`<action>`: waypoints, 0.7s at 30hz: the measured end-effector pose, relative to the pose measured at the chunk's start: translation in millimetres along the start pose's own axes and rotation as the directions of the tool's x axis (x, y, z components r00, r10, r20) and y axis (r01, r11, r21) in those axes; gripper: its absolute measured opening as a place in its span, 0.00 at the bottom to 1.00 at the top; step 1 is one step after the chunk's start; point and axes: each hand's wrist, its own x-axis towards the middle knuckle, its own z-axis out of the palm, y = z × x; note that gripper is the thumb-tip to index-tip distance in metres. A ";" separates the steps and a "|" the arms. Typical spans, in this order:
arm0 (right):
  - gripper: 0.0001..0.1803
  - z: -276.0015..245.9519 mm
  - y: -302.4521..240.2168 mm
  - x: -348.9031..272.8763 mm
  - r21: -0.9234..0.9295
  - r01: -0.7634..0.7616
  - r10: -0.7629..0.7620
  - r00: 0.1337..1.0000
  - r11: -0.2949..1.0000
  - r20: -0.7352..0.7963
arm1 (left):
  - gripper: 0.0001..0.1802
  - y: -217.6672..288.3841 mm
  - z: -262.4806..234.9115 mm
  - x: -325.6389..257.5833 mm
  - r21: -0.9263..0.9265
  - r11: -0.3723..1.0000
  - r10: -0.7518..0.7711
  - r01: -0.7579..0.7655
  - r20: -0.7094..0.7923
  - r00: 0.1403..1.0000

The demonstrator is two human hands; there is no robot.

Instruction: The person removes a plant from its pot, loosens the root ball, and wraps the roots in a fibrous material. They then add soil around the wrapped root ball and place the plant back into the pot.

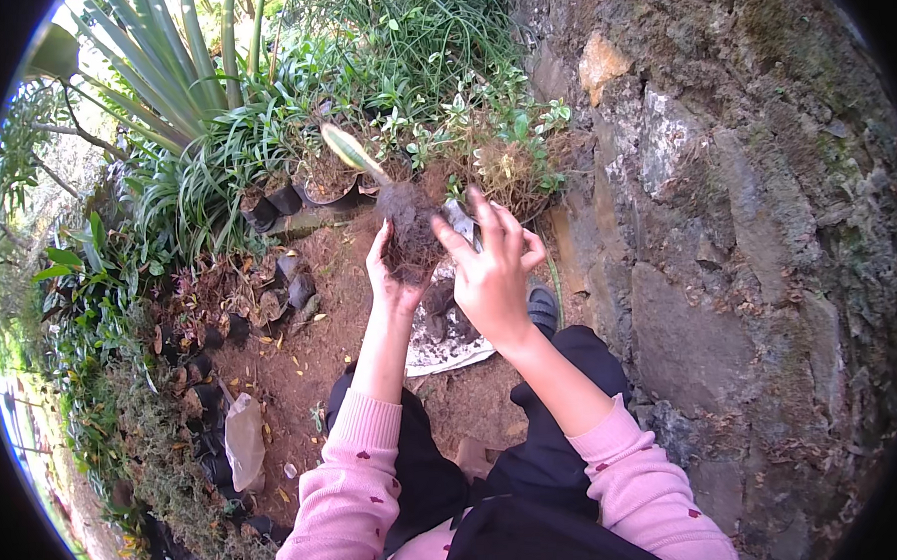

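Observation:
A snake plant [354,153] with a yellow-edged leaf rises from a dark, rooty soil ball [409,225]. My left hand [397,282] is wrapped round the lower left of that ball and holds it up in front of me. At its right side is my right hand [496,268], fingers spread and fingertips close to the soil; whether they touch it I cannot tell. Below the hands a white sheet [442,358] lies on the ground, with a dark clump of soil [445,315] and loose crumbs on it, partly hidden by my right hand.
A rough stone wall [700,309] runs along the right. Potted plants [283,197] and greenery line the far side. Dark pots [211,335] and a pale bag [243,444] stand at the left on brown earth. A grey shoe [543,308] shows beside the sheet.

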 end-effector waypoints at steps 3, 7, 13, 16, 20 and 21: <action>0.27 -0.3 -4.3 -1.6 -0.081 0.050 -0.046 0.998 0.995 0.047 | 0.24 -0.6 -2.6 0.1 -0.036 0.999 0.024 -0.025 -0.013 1.000; 0.25 -11.3 -1.2 -2.9 0.001 0.065 -0.065 0.997 0.998 -0.029 | 0.25 -0.2 -0.5 -2.6 -0.103 0.994 0.045 -0.037 0.070 0.997; 0.25 -4.8 -12.0 -6.0 -0.094 0.102 -0.101 0.995 0.990 0.009 | 0.27 0.8 2.1 -6.8 -0.283 0.959 0.036 -0.008 0.093 0.995; 0.27 -8.6 -6.9 -6.3 -0.005 0.116 -0.116 0.993 0.993 -0.030 | 0.27 0.5 -2.4 -4.8 -0.218 0.974 0.083 -0.054 0.124 0.989; 0.23 -1.2 -6.4 -1.3 0.007 0.109 -0.109 0.994 0.994 -0.022 | 0.28 -1.2 2.7 -5.2 -0.275 0.961 0.020 0.027 0.166 0.986; 0.22 -1.8 -10.3 -0.1 0.067 0.095 -0.093 0.995 0.993 -0.036 | 0.28 2.1 1.0 -2.9 -0.307 0.949 0.005 0.066 0.227 0.974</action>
